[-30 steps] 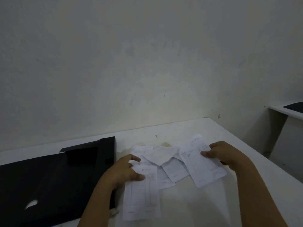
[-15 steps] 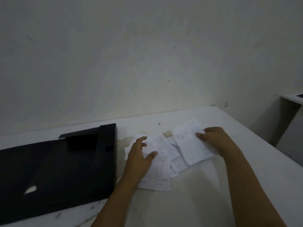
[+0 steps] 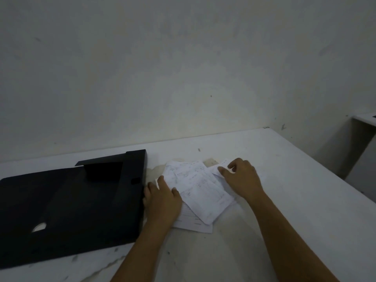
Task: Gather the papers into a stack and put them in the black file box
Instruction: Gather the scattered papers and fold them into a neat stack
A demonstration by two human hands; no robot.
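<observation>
Several white printed papers (image 3: 200,190) lie overlapped in a loose pile on the white table (image 3: 284,200). My left hand (image 3: 162,198) rests flat on the pile's left edge, fingers apart, close to the right wall of the black file box (image 3: 71,204). My right hand (image 3: 242,178) sits on the pile's upper right side and pinches a small slip (image 3: 216,169) between thumb and fingers. The box lies open and flat at the left, with a raised flap at its far end.
A plain wall stands right behind the table. The table's right edge runs diagonally at the right, with a second white surface (image 3: 364,120) beyond a gap. A brownish stain (image 3: 210,161) marks the tabletop behind the papers.
Both hands have pushed the spread papers inward into a tighter overlapped pile. The sheet held by my right hand now lies on the pile, and my left hand has slid toward the box.
</observation>
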